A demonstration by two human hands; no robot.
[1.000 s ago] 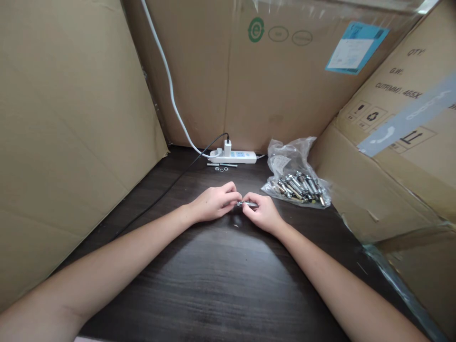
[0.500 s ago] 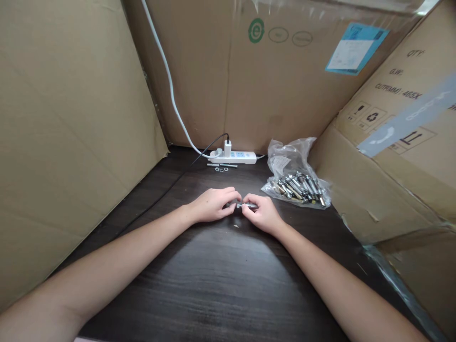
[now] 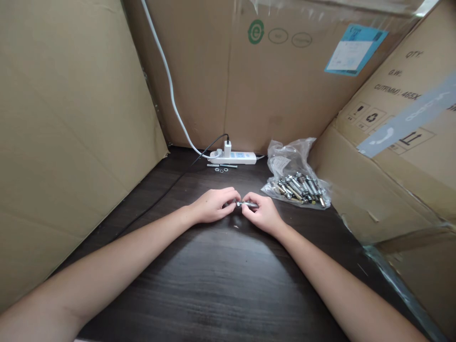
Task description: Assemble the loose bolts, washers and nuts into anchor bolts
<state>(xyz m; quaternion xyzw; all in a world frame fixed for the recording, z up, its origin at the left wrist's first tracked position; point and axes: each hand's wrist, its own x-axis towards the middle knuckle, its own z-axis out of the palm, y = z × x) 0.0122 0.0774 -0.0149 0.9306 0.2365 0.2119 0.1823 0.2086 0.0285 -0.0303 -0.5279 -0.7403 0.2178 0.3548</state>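
Just above the dark table, my left hand [image 3: 216,205] and my right hand [image 3: 263,212] meet fingertip to fingertip. A thin silvery metal bolt [image 3: 250,204] lies level in the pinch of my right thumb and fingers. Its left end, with a small nut-like piece, is between the thumb and fingertips of my left hand. My fingers hide much of the bolt. Behind them lie two metal rods [image 3: 228,166] in line, with several small nuts and washers [image 3: 221,170] in front.
To the right stands a clear plastic bag [image 3: 283,154] holding several expansion bolts [image 3: 302,187]. A white power strip [image 3: 245,157] with a plugged charger [image 3: 227,148] sits at the back. A black cable [image 3: 167,190] crosses the left side. Cardboard boxes [image 3: 199,71] enclose three sides.
My left fingertips have come slightly closer to my right hand and the bolt's end. The bolt has tilted or shifted a little. Everything else stays in place.
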